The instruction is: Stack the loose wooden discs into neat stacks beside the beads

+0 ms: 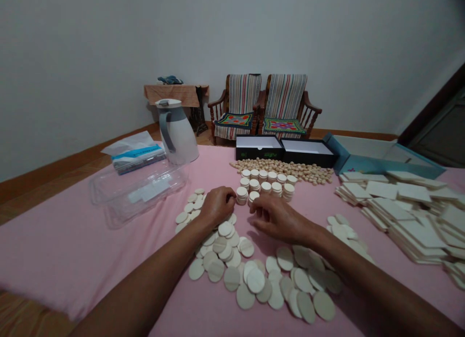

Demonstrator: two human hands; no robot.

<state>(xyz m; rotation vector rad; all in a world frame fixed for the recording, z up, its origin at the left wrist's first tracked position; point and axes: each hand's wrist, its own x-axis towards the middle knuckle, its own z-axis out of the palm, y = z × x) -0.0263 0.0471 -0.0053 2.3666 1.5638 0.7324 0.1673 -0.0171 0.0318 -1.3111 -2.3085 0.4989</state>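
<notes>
Small round wooden discs (266, 187) stand in several short stacks, set in rows on a pink cloth. My left hand (219, 205) is closed, its curled fingertips beside the leftmost front stack (241, 196); whatever is in its fingers is hidden. With bent fingers, my right hand (278, 218) grips at the near side of another front stack (254, 196), covering part of it. Larger loose wooden discs (255, 280) lie heaped below and between my forearms. More of these discs (186, 216) spread to the left of my left hand.
Wooden beads (290, 170) lie behind the stacks, before two black box halves (258, 153). Square wooden tiles (394, 208) pile at right by a blue box (381, 155). Clear plastic trays (145, 194), a tissue pack (136, 155) and a white jug (181, 138) stand left.
</notes>
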